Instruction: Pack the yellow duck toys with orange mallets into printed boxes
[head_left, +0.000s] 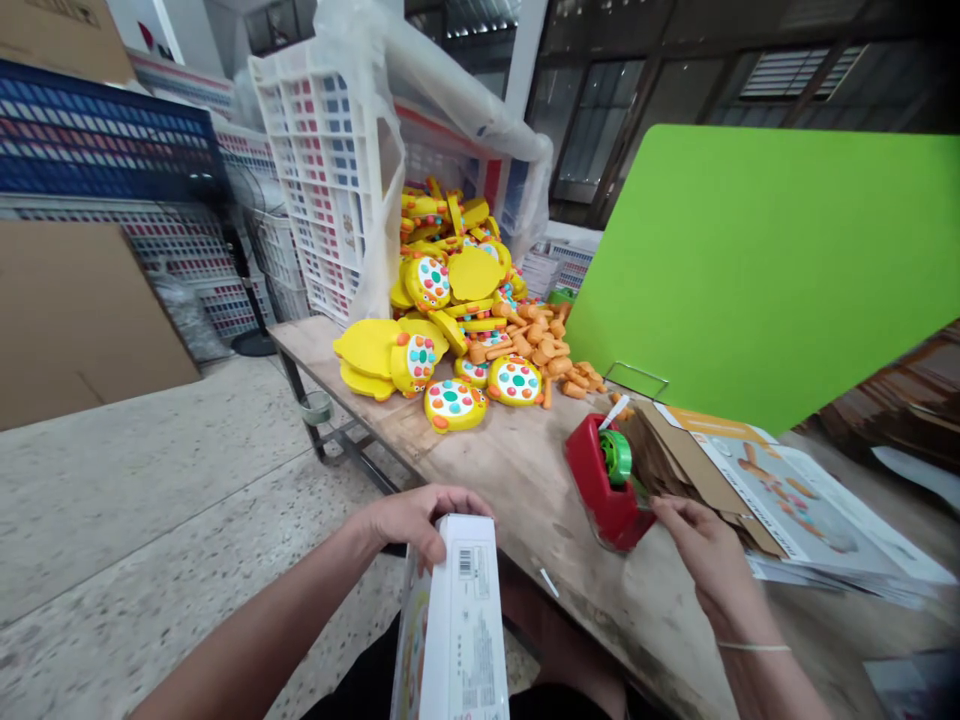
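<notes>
My left hand (420, 520) is closed over the top end of a white printed box (472, 620). The box stands on end in front of me, and a barcode shows on its narrow side. At the table's right, my right hand (701, 550) pinches the loose end of the clear tape (643, 500) at the front of a red tape dispenser (611, 500). A green-cored roll (616, 457) sits inside the dispenser. Beside that hand lie flattened printed cartons (780, 490) and brown cardboard pieces (697, 465).
Yellow button toys (454, 403) spill from a tipped, plastic-lined white crate (322, 190) onto the wooden table (480, 460). Orange toy hammers (544, 340) are heaped beside them. A large green board (772, 260) stands at the right. Stacked crates and a fan (240, 250) are at left.
</notes>
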